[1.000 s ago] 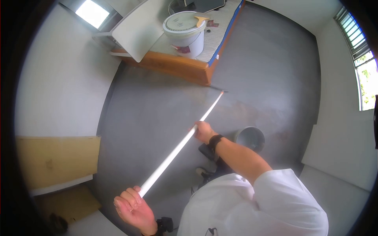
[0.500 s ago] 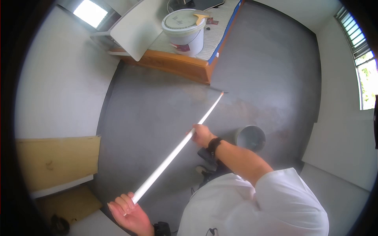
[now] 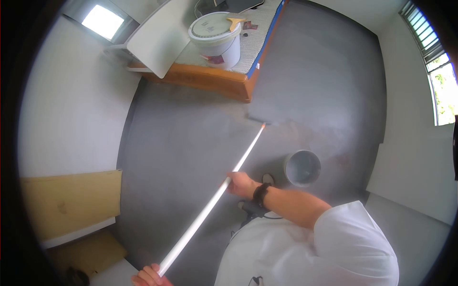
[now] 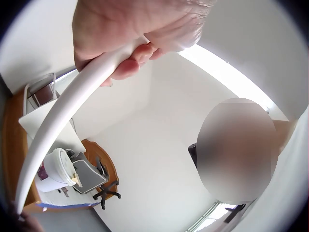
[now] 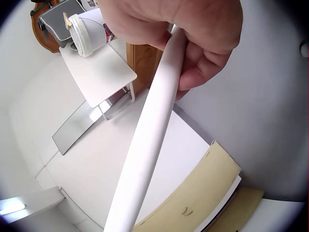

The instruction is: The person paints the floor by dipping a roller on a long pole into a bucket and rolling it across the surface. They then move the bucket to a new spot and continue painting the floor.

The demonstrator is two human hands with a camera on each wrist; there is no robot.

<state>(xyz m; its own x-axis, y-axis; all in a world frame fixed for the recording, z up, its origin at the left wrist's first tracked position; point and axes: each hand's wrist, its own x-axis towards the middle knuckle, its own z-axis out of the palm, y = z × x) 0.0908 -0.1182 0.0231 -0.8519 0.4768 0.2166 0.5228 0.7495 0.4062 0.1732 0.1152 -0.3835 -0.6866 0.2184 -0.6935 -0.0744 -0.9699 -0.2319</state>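
A long white pole (image 3: 205, 212) slants across the head view, from lower left up to the floor. At its far end are an orange joint and a narrow dark crosspiece (image 3: 260, 120) lying on the grey floor, its kind too small to tell. My right hand (image 3: 242, 185) grips the pole partway along; in the right wrist view its fingers (image 5: 198, 72) curl round the shaft. Near the close end my left hand (image 3: 151, 276) holds the pole, partly cut off by the frame edge. The left wrist view shows that hand (image 4: 137, 29) wrapped over the pole's end.
A grey bucket (image 3: 302, 168) stands on the floor right of my right hand. Ahead is a wooden platform (image 3: 210, 78) bearing a lidded white tub (image 3: 217, 43) with a tan scraper-like tool on top. A white tabletop (image 3: 157, 43) leans beside it. Tan boards (image 3: 71, 202) stand at left.
The pole and its dark crosspiece have drawn back toward me across the floor. Both hands have moved down in the head view, the left one partly out of frame. Both still grip the pole.
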